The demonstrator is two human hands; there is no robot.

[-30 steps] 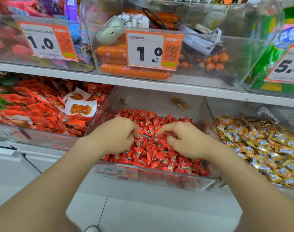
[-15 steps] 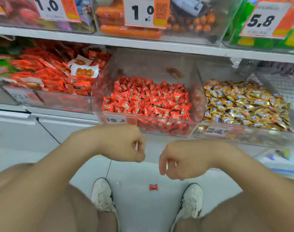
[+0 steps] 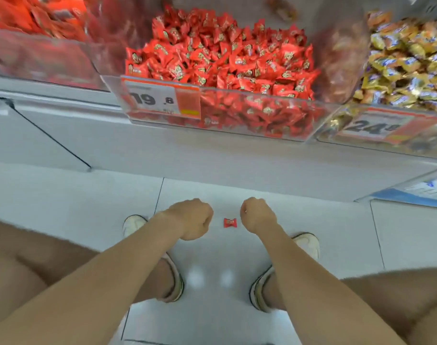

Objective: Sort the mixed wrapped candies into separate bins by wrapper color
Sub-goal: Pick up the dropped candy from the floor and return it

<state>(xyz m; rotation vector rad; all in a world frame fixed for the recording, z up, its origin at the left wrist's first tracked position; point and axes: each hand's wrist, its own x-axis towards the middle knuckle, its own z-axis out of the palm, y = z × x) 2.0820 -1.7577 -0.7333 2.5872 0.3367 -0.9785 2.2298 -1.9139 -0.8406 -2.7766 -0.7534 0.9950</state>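
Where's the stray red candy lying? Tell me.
In the head view, the red candy lies on the floor tile, between the left hand and right hand.

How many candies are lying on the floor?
1. A red candy lies on the white floor between the left hand and the right hand. Arms and legs may hide others.

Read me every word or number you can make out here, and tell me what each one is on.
"19 .8": the left price tag on the front of the red candy bin.
"24", followed by a smaller blurred figure: the right price tag on the gold candy bin.
Too blurred or small to read: the fine print on both tags, the wrapper logos including the fallen red candy on the floor, and the blue sign.
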